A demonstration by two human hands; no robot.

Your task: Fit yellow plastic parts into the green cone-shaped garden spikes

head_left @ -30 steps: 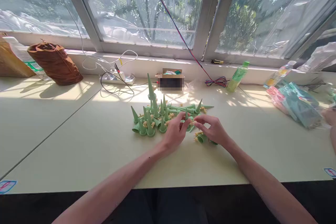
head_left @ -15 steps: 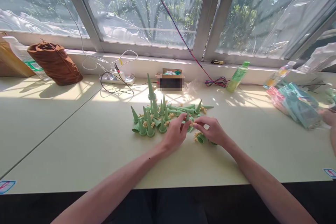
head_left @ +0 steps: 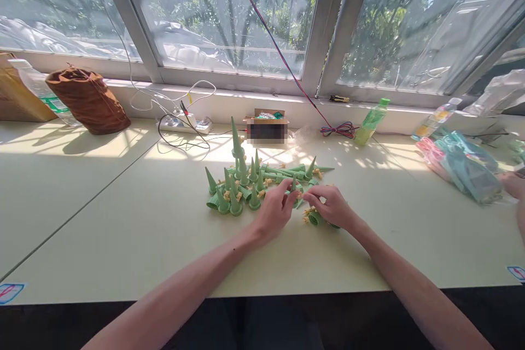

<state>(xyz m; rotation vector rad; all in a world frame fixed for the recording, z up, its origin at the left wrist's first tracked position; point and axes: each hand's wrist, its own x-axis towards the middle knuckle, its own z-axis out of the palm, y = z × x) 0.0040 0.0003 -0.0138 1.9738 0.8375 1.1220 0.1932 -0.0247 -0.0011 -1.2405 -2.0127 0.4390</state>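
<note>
My left hand (head_left: 275, 209) is closed around a green plastic cone spike (head_left: 293, 184), whose tip points up between the fingers. Close on its right, my right hand (head_left: 330, 203) pinches a small yellowish plastic piece (head_left: 301, 195) against the lower part of that spike; the fingers partly hide it. Left of and behind my hands lies a heap of green cone spikes (head_left: 235, 205), some upright, some on their sides, with small yellowish pieces (head_left: 239, 196) among them. Under my right hand rest green parts (head_left: 313, 219) with more yellowish bits.
At the back stand a small cardboard box (head_left: 270, 113), a power strip (head_left: 176, 124) with cables, a brown bag (head_left: 88, 101) and a green bottle (head_left: 372, 122). Plastic bags (head_left: 467, 167) lie at right, near another person's hand (head_left: 512, 183).
Both hands keep nearly the same place and grip. My right fingers have shifted very slightly at the small yellowish piece.
</note>
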